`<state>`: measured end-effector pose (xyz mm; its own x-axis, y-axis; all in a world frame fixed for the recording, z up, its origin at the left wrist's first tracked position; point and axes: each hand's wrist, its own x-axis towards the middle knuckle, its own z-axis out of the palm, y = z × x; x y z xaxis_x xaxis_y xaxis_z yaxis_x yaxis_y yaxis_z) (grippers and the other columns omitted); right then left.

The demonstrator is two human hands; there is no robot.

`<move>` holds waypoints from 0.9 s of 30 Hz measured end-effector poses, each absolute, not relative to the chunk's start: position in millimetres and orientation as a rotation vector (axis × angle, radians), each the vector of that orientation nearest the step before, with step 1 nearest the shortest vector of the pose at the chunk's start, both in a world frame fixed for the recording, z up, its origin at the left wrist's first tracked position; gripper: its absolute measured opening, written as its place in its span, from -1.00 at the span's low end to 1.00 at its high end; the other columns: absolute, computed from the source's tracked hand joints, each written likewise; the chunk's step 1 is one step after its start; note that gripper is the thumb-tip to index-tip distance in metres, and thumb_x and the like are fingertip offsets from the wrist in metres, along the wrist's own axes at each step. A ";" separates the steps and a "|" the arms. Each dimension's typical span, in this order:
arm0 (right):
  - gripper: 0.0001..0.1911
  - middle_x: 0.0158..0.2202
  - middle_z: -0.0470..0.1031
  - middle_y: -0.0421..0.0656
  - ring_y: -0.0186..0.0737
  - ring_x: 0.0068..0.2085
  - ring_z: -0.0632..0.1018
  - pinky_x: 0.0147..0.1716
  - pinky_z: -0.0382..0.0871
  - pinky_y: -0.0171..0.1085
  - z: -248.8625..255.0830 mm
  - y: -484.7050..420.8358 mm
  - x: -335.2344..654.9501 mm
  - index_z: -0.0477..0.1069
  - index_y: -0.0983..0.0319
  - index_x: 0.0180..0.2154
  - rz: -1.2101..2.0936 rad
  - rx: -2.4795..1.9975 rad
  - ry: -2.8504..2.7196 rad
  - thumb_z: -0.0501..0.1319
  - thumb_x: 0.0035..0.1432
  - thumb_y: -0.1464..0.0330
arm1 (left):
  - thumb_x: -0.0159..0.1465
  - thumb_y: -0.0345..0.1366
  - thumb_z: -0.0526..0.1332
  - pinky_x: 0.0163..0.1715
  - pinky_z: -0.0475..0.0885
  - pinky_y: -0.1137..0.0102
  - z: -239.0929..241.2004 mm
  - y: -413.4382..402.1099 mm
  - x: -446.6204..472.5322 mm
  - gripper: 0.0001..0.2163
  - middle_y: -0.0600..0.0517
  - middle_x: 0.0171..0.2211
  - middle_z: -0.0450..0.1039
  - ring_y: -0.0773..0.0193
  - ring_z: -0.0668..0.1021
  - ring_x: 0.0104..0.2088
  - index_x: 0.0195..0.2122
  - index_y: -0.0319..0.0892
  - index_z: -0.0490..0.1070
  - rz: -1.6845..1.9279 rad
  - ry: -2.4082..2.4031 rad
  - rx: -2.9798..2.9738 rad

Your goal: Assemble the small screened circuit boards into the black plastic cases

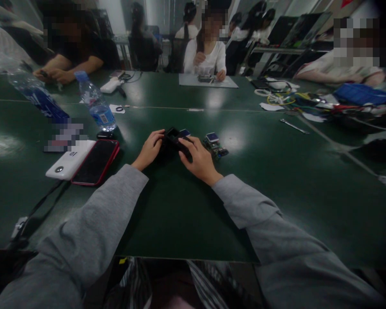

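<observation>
My left hand [149, 149] and my right hand [198, 160] both grip a small black boxy device [174, 140] on the dark green table [186, 214]. The left hand's fingers curl round its left side. From the right, my other hand's fingers wrap over its top. A small blue part [185, 132] shows just behind the device. A small circuit board with a blue chip [214, 144] lies on the table right beside my right hand.
A red-cased phone [95, 162] and a white power bank [70, 159] lie at the left, with two water bottles [95, 106] behind them. Cables and tools [292, 102] clutter the far right. Other people sit across the table.
</observation>
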<state>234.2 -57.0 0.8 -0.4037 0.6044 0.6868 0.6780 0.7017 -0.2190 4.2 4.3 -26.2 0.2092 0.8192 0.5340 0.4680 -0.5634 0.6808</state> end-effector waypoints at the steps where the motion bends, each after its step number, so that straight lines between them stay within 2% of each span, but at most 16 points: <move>1: -0.55 0.12 0.32 0.03 0.02 0.09 0.46 -0.02 0.51 -0.03 -0.5 -55.7 234.2 0.21 0.15 0.23 -0.094 -1.012 -2.121 0.08 0.36 0.26 | 0.39 -0.33 0.03 0.25 0.28 0.14 -25.6 3.8 4.2 -0.79 -0.09 0.17 0.37 0.15 0.42 0.19 -0.11 -0.14 0.45 1.290 1.205 2.123; 10: -0.54 -0.01 0.42 0.08 0.12 0.02 0.45 0.00 0.40 0.08 -9.7 -44.2 239.4 0.29 0.28 0.14 -0.163 -1.262 -2.030 0.14 0.30 0.19 | 0.39 -0.38 0.02 0.30 0.22 0.11 -20.8 -1.2 5.2 -0.74 -0.07 0.19 0.36 0.17 0.39 0.23 -0.05 -0.12 0.47 1.258 1.243 2.132; 18: -0.61 -0.08 0.40 0.05 0.10 0.01 0.38 0.02 0.33 0.05 -3.5 -47.5 238.7 0.37 0.28 0.03 -0.192 -1.267 -2.068 0.15 0.25 0.20 | 0.39 -0.38 0.02 0.29 0.23 0.12 -20.0 -2.9 6.2 -0.75 -0.07 0.18 0.37 0.18 0.39 0.22 -0.06 -0.13 0.48 1.271 1.271 2.142; 21: -0.66 -0.10 0.39 0.00 0.04 0.00 0.38 0.02 0.33 0.02 -1.2 -49.9 238.6 0.41 0.23 0.01 -0.139 -1.201 -2.149 0.10 0.31 0.20 | 0.39 -0.37 0.03 0.28 0.24 0.12 -20.4 -2.6 5.6 -0.75 -0.07 0.17 0.37 0.17 0.40 0.21 -0.06 -0.13 0.48 1.287 1.303 2.131; 24: -0.66 -0.05 0.40 -0.01 0.00 0.04 0.38 0.05 0.32 0.00 0.4 -50.8 239.3 0.43 0.20 0.00 -0.088 -1.154 -2.141 0.02 0.38 0.18 | 0.39 -0.36 0.04 0.28 0.24 0.12 -21.1 -1.9 4.7 -0.75 -0.06 0.17 0.37 0.17 0.40 0.21 -0.06 -0.12 0.49 1.290 1.320 2.127; 27: -0.61 0.12 0.36 -0.01 -0.02 0.18 0.33 0.17 0.24 0.01 -0.8 -47.6 241.4 0.37 0.19 0.10 -0.062 -1.147 -2.043 -0.04 0.42 0.18 | 0.40 -0.36 0.03 0.28 0.24 0.11 -21.6 -1.4 4.2 -0.75 -0.05 0.18 0.36 0.17 0.39 0.22 -0.05 -0.11 0.48 1.279 1.331 2.127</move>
